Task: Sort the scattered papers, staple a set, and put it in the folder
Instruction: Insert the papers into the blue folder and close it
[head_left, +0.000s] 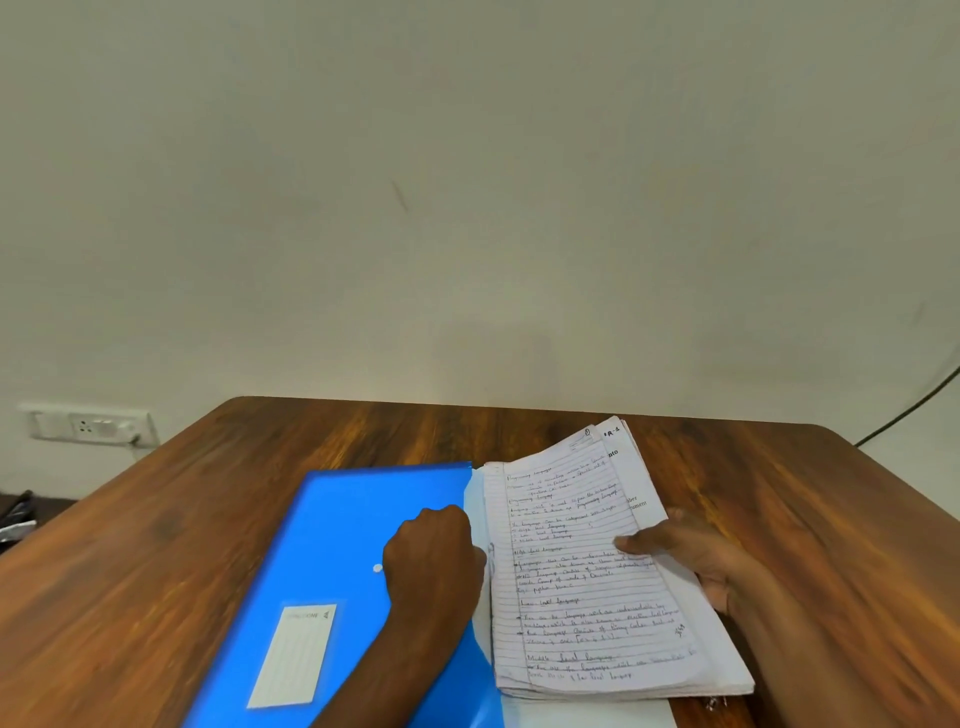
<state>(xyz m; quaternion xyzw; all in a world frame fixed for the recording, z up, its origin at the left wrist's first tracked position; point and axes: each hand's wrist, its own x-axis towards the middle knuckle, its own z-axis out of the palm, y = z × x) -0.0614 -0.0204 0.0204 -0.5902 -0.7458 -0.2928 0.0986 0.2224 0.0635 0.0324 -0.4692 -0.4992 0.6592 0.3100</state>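
Head view, looking down on brown wood-grain tabletop (779, 519), rounded far corners, pale wall close behind its far edge. Bare wood open on far left and far right; near edge out of frame.

Blue plastic folder (332, 545) lying flat, left of centre, tilted with its long side running toward the near left; white snap button (377, 568) and pale label (293, 657) on its cover. Right edge of cover meets the paper stack.

Paper stack (587, 587) lying just right of folder, lined top sheet covered in handwriting, printed sheets fanned out beneath at far right corner. Left margin of stack tucked at folder's opening; how far inside, cannot tell.

Left hand (436, 558) curled at folder's right edge, knuckles up, grip closed on the cover's edge as far as visible; fingertips hidden.

Right hand (696, 556) at stack's right edge, thumb pressed on top sheet, fingers under the pages, grip narrow and holding the stack.

Wall socket (91, 427) at left, dark cable (909, 410) at right.
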